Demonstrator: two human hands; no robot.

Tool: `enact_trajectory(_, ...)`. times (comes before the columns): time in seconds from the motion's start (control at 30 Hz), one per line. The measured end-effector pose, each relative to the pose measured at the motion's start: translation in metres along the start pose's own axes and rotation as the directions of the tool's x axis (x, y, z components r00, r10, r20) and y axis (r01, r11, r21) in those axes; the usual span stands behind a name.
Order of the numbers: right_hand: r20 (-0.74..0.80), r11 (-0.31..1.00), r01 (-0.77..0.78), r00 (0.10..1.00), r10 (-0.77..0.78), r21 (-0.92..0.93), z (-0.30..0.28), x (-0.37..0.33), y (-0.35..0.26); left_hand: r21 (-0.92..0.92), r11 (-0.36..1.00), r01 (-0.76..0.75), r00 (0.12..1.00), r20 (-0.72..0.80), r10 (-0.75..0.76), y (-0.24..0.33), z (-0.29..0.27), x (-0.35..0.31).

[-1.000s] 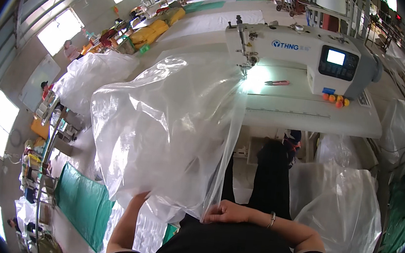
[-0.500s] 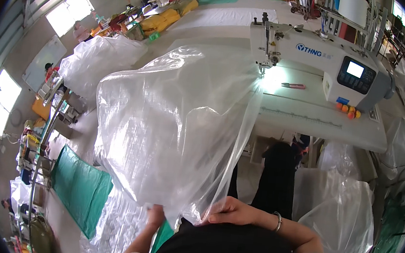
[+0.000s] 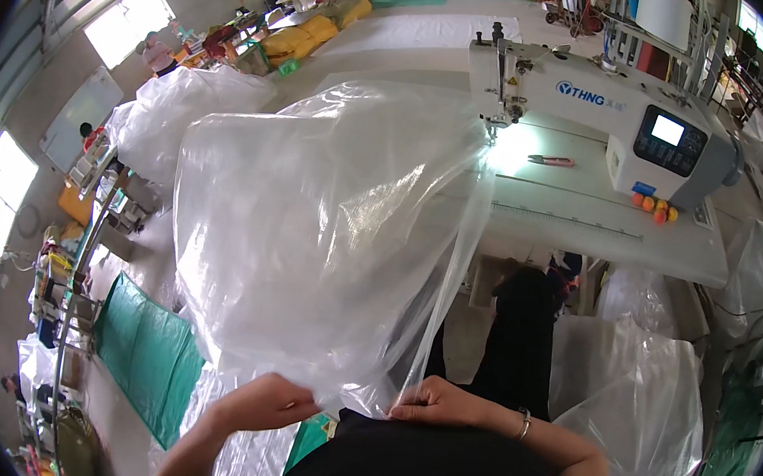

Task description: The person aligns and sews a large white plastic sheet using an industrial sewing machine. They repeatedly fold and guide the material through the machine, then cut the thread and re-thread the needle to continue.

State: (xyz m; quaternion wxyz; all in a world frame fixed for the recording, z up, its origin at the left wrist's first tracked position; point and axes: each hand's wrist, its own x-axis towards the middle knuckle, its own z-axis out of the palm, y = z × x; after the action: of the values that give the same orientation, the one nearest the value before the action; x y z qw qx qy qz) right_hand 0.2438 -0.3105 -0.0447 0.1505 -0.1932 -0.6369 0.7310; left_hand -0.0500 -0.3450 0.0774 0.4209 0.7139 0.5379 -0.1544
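A large clear plastic sheet [image 3: 300,220] spreads from the needle area of the white sewing machine [image 3: 555,89] down to my waist. My right hand [image 3: 439,400], closed in a pinch, grips its near edge close to my body. To the left, my left hand [image 3: 266,403] is closed at the sheet's near edge, fingers curled onto the plastic. The sheet's far corner lies under the machine's lit presser foot [image 3: 493,131]. Pink-handled thread snips [image 3: 551,161] rest on the machine table [image 3: 579,217], to the right of the foot.
Small orange balls [image 3: 654,207] sit by the machine's base. More clear plastic [image 3: 631,385] hangs at my right. A green tarp [image 3: 146,353] lies on the left, with a bundled plastic pile [image 3: 180,115] beyond it. Other people work at the far left.
My left hand has risen and come into fuller view at the plastic's edge. The sheet has shifted and its folds have changed. My right hand has barely moved.
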Motion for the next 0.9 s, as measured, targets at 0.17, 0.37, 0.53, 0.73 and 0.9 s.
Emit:
enact_trajectory(0.17,-0.029,0.981,0.172,0.984,-0.175,-0.084,0.006,0.010,0.011,0.298,0.902,-0.312,0.461,-0.783,0.418,0.091,0.001,0.095)
enact_trajectory(0.37,-0.021,0.933,0.170,0.982,-0.186,-0.317,0.004,0.009,0.018,-0.011,0.929,-0.371,0.584,-0.781,0.224,0.045,0.010,0.153)
enact_trajectory(0.53,-0.026,0.907,0.228,0.967,-0.254,-0.354,0.006,0.021,-0.004,-0.303,0.820,-0.486,0.698,-0.699,0.155,0.061,0.018,0.143)
enact_trajectory(0.73,0.024,0.915,0.212,0.976,-0.217,-0.345,0.007,0.033,-0.007,-0.412,0.726,-0.551,0.700,-0.702,0.133,0.053,0.028,0.143)
enact_trajectory(0.9,0.116,0.803,0.222,0.975,-0.190,-0.554,-0.003,0.033,-0.013,-0.581,0.675,-0.455,0.815,-0.576,0.054,0.055,0.025,0.141)
